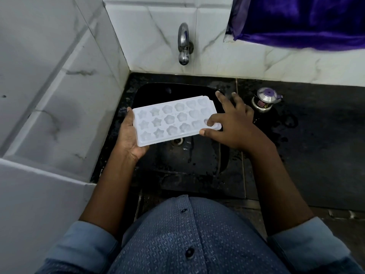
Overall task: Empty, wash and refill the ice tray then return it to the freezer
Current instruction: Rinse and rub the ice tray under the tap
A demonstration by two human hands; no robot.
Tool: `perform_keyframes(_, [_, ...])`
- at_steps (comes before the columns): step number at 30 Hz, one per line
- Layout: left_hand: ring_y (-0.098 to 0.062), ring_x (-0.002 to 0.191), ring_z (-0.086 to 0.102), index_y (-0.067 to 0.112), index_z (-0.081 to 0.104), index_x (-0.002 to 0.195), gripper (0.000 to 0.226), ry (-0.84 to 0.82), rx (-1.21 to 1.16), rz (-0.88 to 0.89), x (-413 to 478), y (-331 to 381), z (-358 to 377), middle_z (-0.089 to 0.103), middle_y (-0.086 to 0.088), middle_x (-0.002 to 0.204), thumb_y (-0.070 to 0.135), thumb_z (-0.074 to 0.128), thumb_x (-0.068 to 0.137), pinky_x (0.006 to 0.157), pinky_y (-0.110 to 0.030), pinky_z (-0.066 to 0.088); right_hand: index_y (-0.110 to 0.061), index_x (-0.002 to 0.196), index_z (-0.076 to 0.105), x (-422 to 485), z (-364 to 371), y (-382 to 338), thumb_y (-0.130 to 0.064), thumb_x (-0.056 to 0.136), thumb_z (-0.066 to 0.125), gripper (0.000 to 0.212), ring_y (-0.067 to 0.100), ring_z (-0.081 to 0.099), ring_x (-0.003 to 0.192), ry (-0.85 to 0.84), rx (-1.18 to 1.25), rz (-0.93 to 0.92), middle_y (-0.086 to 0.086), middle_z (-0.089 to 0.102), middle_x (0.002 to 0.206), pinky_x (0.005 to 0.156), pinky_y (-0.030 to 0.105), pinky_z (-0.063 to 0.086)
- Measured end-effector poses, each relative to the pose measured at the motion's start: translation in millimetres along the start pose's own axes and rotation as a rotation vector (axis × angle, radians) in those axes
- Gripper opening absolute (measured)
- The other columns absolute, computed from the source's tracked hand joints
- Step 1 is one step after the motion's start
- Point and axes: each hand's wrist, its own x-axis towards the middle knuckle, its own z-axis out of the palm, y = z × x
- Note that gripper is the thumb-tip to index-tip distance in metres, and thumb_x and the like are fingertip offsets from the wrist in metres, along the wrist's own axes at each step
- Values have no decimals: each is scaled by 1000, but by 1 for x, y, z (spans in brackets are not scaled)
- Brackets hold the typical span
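Translucent white plastic ice tray point(173, 120), matt. Polished metal tap point(184, 44). Glossy marbled wall tiles point(154, 36). Wet dark stone bench point(316, 145). Shiny purple cloth point(300, 20).

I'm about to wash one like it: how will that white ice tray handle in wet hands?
Probably light: the left hand carries the ice tray largely from one end. Likely somewhat bendy, being thin moulded plastic. Possibly slippery; the sink looks wet.

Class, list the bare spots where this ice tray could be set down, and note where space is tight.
Free: the wet dark counter right of the sink, in front of the steel pot; the sink floor around the drain, below the ice tray. Tight: the sink's back right corner, between right hand and pot.
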Motion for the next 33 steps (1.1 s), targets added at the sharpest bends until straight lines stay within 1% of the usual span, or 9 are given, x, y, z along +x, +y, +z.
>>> perform_keyframes(5, [-32, 114, 74, 16, 64, 137, 73, -13, 2, 2, 0, 0, 1, 73, -14, 131, 68, 24, 107, 87, -49, 59, -39, 113, 74, 1, 0, 1, -73, 91, 59, 43, 32, -15, 160, 27, -28, 16, -3, -1, 177, 123, 60, -3])
perform_keyframes(10, [-31, 114, 74, 16, 63, 137, 72, -26, 4, 7, -2, 1, 5, 74, -13, 130, 68, 25, 106, 84, -46, 61, -36, 102, 76, 6, 0, -2, -76, 90, 58, 45, 29, -14, 160, 5, -15, 7, -6, 2, 177, 123, 58, -4])
perform_keyframes(14, [-30, 109, 76, 16, 65, 134, 71, -18, -7, 9, -3, 2, 7, 76, -12, 126, 67, 25, 107, 77, -45, 64, -39, 109, 76, 5, -2, -2, -75, 90, 58, 45, 28, -14, 160, -4, 0, 9, -7, 1, 176, 123, 57, -4])
perform_keyframes(16, [-30, 107, 77, 15, 65, 133, 71, -19, -8, 6, -4, 2, 7, 76, -13, 124, 67, 25, 107, 75, -44, 65, -39, 106, 77, 4, -4, -2, -75, 90, 58, 44, 27, -14, 160, -13, 6, 16, -7, 2, 176, 122, 57, -5])
perform_keyframes(18, [-30, 107, 77, 16, 66, 132, 70, -15, -5, 5, -5, 1, 7, 77, -12, 123, 67, 25, 107, 76, -44, 64, -38, 102, 78, 3, -5, -1, -75, 91, 57, 44, 28, -14, 160, 2, -6, 20, -7, 3, 176, 122, 57, -5])
perform_keyframes(21, [-29, 106, 77, 16, 67, 130, 69, -9, -3, 12, -6, 0, 8, 77, -11, 122, 67, 24, 107, 80, -45, 62, -38, 111, 76, 2, -5, 0, -73, 93, 56, 45, 30, -13, 160, 29, -34, 19, -3, 3, 177, 123, 59, -5])
perform_keyframes(23, [-30, 108, 77, 16, 67, 130, 70, -12, -9, 12, -6, 0, 8, 77, -12, 124, 67, 24, 107, 79, -45, 63, -37, 115, 75, 2, -4, 0, -73, 92, 56, 46, 31, -14, 160, 25, -46, 15, -2, 3, 177, 123, 59, -5])
perform_keyframes(28, [-31, 111, 75, 16, 65, 134, 71, -19, -1, 11, -6, 0, 6, 75, -13, 128, 68, 25, 107, 87, -48, 58, -36, 101, 75, 1, -1, -3, -75, 91, 57, 43, 30, -15, 160, 1, -9, 16, -4, 3, 177, 123, 58, -6])
perform_keyframes(33, [-31, 110, 76, 16, 66, 132, 70, -12, -21, 11, -7, 0, 5, 75, -13, 127, 67, 26, 107, 79, -46, 64, -42, 111, 75, -3, -2, -1, -74, 91, 57, 42, 29, -14, 160, 24, 17, 0, -5, 4, 177, 123, 57, -7])
